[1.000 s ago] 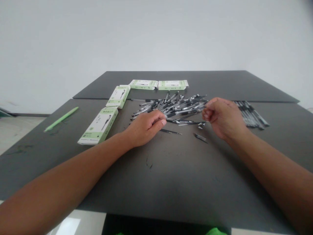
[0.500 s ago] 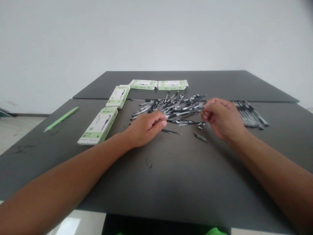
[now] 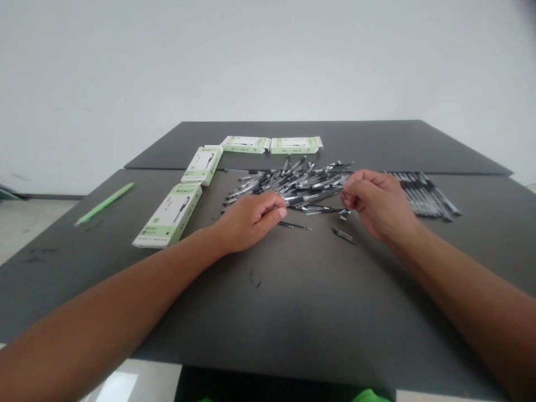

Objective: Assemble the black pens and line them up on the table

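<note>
My left hand (image 3: 253, 219) is closed in a pinch at the near left of a heap of clear-and-black pens (image 3: 288, 180). From its fingertips a gel pen (image 3: 299, 199) points right, toward my other hand. My right hand (image 3: 372, 201) is also closed, thumb against forefinger, at the heap's right side; whatever it pinches is hidden or too thin to make out. Between the hands, on the table, lie a pen cap (image 3: 344, 235) and a few small pieces (image 3: 344, 214). A thin dark refill (image 3: 295, 225) lies just beyond my left thumb.
Right of my right hand is a neat row of pens (image 3: 429, 195). Two green-white boxes (image 3: 170, 215) lie along the left, and two more boxes (image 3: 295, 145) at the back. A green pen (image 3: 106, 202) rests far left on the dark table (image 3: 293, 312).
My right hand has shifted slightly left, toward my left hand. My left hand and the things on the table look almost the same.
</note>
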`<move>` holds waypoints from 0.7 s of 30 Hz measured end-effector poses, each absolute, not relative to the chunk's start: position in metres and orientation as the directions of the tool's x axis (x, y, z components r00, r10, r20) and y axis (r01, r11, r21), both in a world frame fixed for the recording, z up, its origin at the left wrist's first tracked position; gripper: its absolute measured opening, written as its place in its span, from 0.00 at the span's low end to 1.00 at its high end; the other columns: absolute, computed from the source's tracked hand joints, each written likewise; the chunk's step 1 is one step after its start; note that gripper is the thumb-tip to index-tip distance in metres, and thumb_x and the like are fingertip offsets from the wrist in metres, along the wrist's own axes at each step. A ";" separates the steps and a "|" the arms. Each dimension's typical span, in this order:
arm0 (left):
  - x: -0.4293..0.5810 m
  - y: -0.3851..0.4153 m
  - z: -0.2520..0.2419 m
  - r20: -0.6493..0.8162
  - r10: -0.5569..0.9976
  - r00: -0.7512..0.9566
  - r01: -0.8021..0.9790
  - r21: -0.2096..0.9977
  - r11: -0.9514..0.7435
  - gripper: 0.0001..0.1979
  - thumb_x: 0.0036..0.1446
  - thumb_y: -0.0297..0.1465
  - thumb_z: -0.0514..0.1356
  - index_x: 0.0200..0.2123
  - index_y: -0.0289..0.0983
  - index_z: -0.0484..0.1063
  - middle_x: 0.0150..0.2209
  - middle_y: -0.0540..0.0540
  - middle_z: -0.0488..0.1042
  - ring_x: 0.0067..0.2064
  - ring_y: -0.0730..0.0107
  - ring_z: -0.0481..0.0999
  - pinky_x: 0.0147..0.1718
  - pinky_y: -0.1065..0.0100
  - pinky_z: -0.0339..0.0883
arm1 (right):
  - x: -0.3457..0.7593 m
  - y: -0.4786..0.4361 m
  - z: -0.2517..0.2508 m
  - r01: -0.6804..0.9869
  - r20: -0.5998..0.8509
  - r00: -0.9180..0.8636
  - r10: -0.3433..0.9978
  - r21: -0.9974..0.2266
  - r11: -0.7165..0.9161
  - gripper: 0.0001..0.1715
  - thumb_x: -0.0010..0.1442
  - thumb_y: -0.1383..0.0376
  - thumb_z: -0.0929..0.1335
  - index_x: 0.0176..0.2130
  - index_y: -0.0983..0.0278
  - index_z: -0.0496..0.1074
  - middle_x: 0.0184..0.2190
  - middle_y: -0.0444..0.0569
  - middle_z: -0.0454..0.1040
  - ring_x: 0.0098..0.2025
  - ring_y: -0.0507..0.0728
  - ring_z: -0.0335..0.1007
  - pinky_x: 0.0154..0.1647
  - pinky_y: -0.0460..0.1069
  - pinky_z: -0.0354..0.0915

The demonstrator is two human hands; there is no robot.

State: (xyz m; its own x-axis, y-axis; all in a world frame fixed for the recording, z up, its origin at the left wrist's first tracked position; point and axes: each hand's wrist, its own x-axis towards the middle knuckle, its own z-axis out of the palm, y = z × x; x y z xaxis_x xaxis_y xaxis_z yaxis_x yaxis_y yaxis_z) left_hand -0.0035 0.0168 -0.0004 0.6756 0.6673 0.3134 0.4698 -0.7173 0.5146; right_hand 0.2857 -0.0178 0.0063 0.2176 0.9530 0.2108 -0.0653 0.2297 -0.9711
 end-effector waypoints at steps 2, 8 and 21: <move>-0.004 0.017 0.000 0.314 0.666 0.676 0.468 0.516 -0.718 0.14 0.76 0.40 0.57 0.46 0.38 0.78 0.35 0.50 0.81 0.35 0.69 0.77 0.35 0.66 0.63 | 0.286 -0.018 0.006 -0.054 0.212 0.210 0.954 -0.972 0.228 0.12 0.52 0.71 0.75 0.21 0.60 0.73 0.18 0.43 0.66 0.24 0.53 0.60 0.27 0.51 0.54; -0.004 0.017 0.000 0.310 0.666 0.679 0.465 0.521 -0.716 0.15 0.76 0.42 0.57 0.46 0.39 0.78 0.35 0.50 0.81 0.35 0.69 0.77 0.36 0.67 0.64 | 0.285 -0.019 0.006 -0.023 0.221 0.185 0.958 -0.973 0.229 0.13 0.53 0.70 0.75 0.21 0.60 0.72 0.19 0.44 0.67 0.24 0.53 0.60 0.28 0.51 0.54; -0.005 0.017 -0.001 0.302 0.662 0.686 0.464 0.519 -0.718 0.15 0.76 0.42 0.57 0.47 0.39 0.78 0.36 0.50 0.81 0.36 0.68 0.78 0.37 0.66 0.64 | 0.287 -0.022 0.001 0.062 0.200 0.115 0.973 -0.979 0.193 0.12 0.57 0.68 0.76 0.25 0.60 0.73 0.22 0.43 0.69 0.26 0.52 0.59 0.29 0.51 0.53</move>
